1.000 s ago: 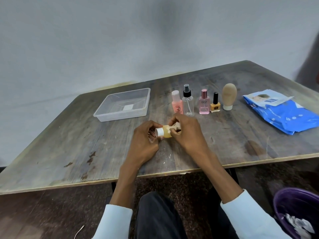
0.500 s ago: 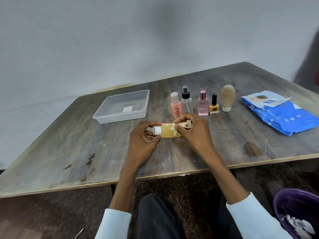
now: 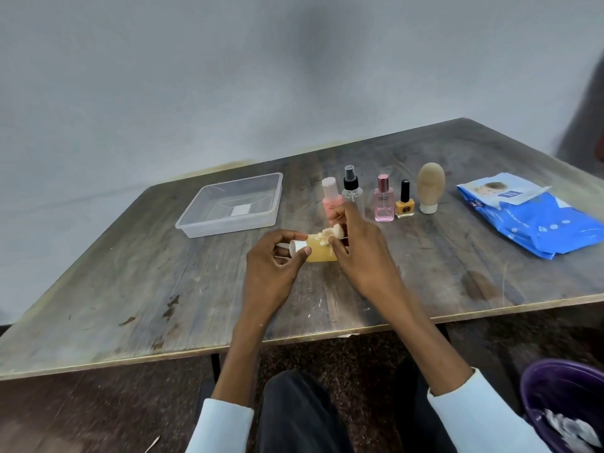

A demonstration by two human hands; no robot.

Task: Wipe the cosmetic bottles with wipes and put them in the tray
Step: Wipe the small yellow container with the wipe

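Grey wall (image 3: 228,76) fills the background behind a worn wooden bench (image 3: 163,282). I see my left hand (image 3: 271,269) holding a small yellow bottle (image 3: 322,251) on its side above the bench, fingers (image 3: 302,255) and thumb curled round its white cap (image 3: 298,246). My right hand (image 3: 362,253) meets it from the other end, its fingers (image 3: 340,250) pinching a crumpled wipe (image 3: 331,232) against the top of the bottle.

Beyond the left fingers, well apart from them, a clear plastic tray (image 3: 228,223) sits with nothing but a white label on its floor. Just beyond the right fingers stands a row of bottles: a pink bottle (image 3: 331,199) partly hidden by that hand, a clear spray bottle (image 3: 352,189) with a black top, a pink perfume bottle (image 3: 383,201), a yellow nail polish (image 3: 404,204) with a black cap, and a tan egg-shaped bottle (image 3: 430,186) standing on its white cap. Further to the right of the right fingers lies a blue pack of wipes (image 3: 536,220). Below the bench edge, near my right sleeve (image 3: 474,416), a purple bin (image 3: 568,397) holds crumpled white wipes.
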